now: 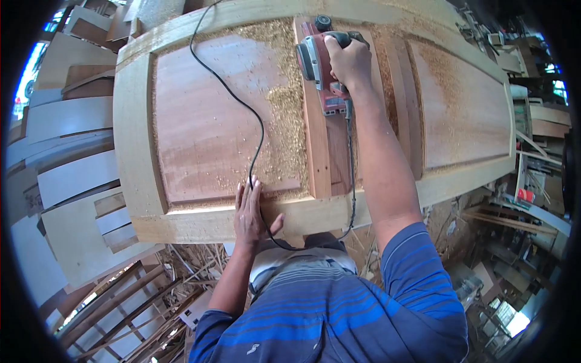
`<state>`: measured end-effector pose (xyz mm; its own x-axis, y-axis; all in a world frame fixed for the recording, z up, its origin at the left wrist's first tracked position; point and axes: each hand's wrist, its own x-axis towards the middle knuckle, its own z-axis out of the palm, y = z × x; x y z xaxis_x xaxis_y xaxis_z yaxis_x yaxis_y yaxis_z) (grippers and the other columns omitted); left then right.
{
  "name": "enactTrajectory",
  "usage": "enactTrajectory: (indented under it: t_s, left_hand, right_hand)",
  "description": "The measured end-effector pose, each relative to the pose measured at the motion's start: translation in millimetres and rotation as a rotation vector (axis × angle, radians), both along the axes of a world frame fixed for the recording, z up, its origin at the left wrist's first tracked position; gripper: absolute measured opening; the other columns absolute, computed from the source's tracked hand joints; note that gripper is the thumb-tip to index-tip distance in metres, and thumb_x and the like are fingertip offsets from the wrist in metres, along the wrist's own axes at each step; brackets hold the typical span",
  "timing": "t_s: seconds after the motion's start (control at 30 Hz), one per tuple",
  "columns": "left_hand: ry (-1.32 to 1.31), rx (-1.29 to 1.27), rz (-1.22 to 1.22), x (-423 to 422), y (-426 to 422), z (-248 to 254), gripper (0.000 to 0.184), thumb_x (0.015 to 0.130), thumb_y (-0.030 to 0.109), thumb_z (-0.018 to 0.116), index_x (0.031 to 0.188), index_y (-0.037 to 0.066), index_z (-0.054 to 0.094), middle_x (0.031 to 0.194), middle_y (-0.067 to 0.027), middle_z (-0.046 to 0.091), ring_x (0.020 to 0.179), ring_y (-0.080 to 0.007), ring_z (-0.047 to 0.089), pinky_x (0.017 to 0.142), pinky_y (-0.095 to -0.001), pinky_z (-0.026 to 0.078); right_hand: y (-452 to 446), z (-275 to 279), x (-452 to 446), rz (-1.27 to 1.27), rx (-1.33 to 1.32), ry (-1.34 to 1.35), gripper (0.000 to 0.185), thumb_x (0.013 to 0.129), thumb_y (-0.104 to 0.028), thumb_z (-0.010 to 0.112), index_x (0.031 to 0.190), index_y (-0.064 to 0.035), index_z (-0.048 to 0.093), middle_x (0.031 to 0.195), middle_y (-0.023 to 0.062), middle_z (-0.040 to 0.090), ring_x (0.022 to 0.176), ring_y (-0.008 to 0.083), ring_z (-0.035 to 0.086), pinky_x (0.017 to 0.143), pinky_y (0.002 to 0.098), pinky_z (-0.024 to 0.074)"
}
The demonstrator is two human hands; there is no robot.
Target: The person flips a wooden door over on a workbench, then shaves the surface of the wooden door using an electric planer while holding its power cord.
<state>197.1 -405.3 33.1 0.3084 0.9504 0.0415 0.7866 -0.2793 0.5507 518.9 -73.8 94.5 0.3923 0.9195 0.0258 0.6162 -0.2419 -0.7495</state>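
My right hand point(349, 60) is wrapped round the rear handle of a red electric planer point(321, 60). The planer rests on a vertical rail of a panelled wooden door point(138, 121), near the door's far side. Its black cord point(239, 100) trails from the tool toward my body, then loops back up across the left panel. My left hand point(249, 212) lies on the near edge of the door, fingers stretched forward and thumb apart. The cord passes beneath or beside those fingers; I cannot tell whether they touch it.
Wood shavings point(287, 121) are heaped along the left panel beside the rail, with more on the right panel. Boards and sheets point(78, 175) are stacked at the left. Offcuts and a red object point(525, 195) lie at the right. Scraps litter the floor below the door.
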Motion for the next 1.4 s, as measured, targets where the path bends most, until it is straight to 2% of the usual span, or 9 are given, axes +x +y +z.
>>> enactTrajectory:
  t_s: [0.27, 0.57, 0.67, 0.73, 0.8, 0.87, 1.07, 1.23, 1.4]
  left_hand:
    - [-0.011, -0.019, 0.019, 0, 1, 1, 0.106, 0.083, 0.046, 0.084, 0.164, -0.006, 0.039, 0.166, -0.032, 0.049, 0.155, -0.0456, 0.049, 0.137, -0.0569, 0.026]
    - [-0.044, -0.021, 0.025, -2, 0, -2, 0.106, 0.086, 0.053, 0.079, 0.165, -0.004, 0.039, 0.167, -0.03, 0.05, 0.155, -0.046, 0.049, 0.137, -0.0561, 0.026]
    - [-0.091, -0.01, 0.019, -5, -1, -4, 0.104, 0.088, 0.056, 0.075, 0.165, -0.004, 0.039, 0.166, -0.0304, 0.05, 0.155, -0.0459, 0.049, 0.136, -0.0559, 0.026]
    - [-0.105, 0.024, 0.008, -7, 1, -3, 0.105, 0.087, 0.055, 0.077, 0.165, -0.005, 0.04, 0.165, -0.0297, 0.051, 0.154, -0.0449, 0.049, 0.136, -0.0554, 0.027]
    - [-0.131, 0.037, -0.007, -10, -1, -5, 0.105, 0.088, 0.057, 0.075, 0.165, -0.005, 0.04, 0.166, -0.0297, 0.051, 0.154, -0.045, 0.049, 0.136, -0.0556, 0.026]
    - [-0.158, 0.047, -0.017, -11, -3, -8, 0.104, 0.091, 0.058, 0.071, 0.167, -0.005, 0.037, 0.166, -0.0298, 0.051, 0.155, -0.0451, 0.048, 0.137, -0.0558, 0.025]
    - [-0.339, 0.03, -0.048, -19, -4, -17, 0.1, 0.098, 0.063, 0.06, 0.167, -0.006, 0.037, 0.163, -0.0316, 0.052, 0.159, -0.045, 0.044, 0.135, -0.0543, 0.026]
    - [-0.725, -0.047, 0.034, -18, -9, -20, 0.108, 0.101, 0.073, 0.055, 0.17, -0.007, 0.033, 0.172, -0.0278, 0.042, 0.162, -0.0396, 0.041, 0.132, -0.0523, 0.032]
    - [-0.782, -0.007, 0.012, -18, -9, -24, 0.105, 0.104, 0.071, 0.054, 0.171, -0.007, 0.032, 0.172, -0.0281, 0.043, 0.161, -0.0402, 0.043, 0.131, -0.0525, 0.034]
  right_hand:
    - [60, -1, 3, 0.034, 0.013, -0.022, 0.061, 0.097, -0.054, 0.068, 0.09, 0.0051, 0.083, 0.081, 0.0259, 0.079, 0.087, 0.0408, 0.082, 0.085, 0.0505, 0.0642]
    - [104, 7, 3, 0.084, 0.143, 0.02, 0.062, 0.098, -0.057, 0.069, 0.076, -0.0002, 0.079, 0.062, 0.0108, 0.073, 0.064, 0.0258, 0.079, 0.066, 0.042, 0.0626]
    - [53, 14, 4, 0.087, 0.423, 0.114, 0.056, 0.099, -0.052, 0.075, 0.08, -0.0001, 0.078, 0.06, 0.0069, 0.071, 0.058, 0.0221, 0.074, 0.06, 0.0393, 0.0591]
    - [-18, 28, -3, 0.131, 0.473, 0.681, 0.036, 0.104, -0.035, 0.076, 0.097, 0.0009, 0.077, 0.065, 0.0041, 0.065, 0.053, 0.0141, 0.063, 0.051, 0.0318, 0.0522]
    - [-98, 52, 1, 0.073, 0.474, 0.675, 0.027, 0.105, -0.027, 0.077, 0.109, -0.0002, 0.076, 0.069, 0.0018, 0.061, 0.055, 0.0103, 0.056, 0.05, 0.0298, 0.0461]
    - [-184, 77, 6, -0.008, 0.31, 0.639, 0.028, 0.103, -0.029, 0.079, 0.098, -0.0026, 0.073, 0.067, -0.0008, 0.063, 0.053, 0.0081, 0.059, 0.049, 0.0278, 0.0455]
    - [-402, 110, -5, -0.222, -0.08, 0.468, 0.025, 0.103, -0.026, 0.079, 0.103, -0.0017, 0.072, 0.069, -0.0017, 0.062, 0.054, 0.0066, 0.058, 0.05, 0.0261, 0.0475]
    - [-493, 135, -13, -0.336, -0.077, 0.486, 0.024, 0.103, -0.025, 0.078, 0.103, -0.0012, 0.071, 0.071, -0.0011, 0.062, 0.056, 0.0062, 0.058, 0.051, 0.0255, 0.0472]
    - [-511, 122, -37, -0.35, -0.115, 0.542, 0.027, 0.102, -0.028, 0.08, 0.103, -0.003, 0.071, 0.071, -0.0008, 0.063, 0.056, 0.0062, 0.058, 0.053, 0.025, 0.0493]
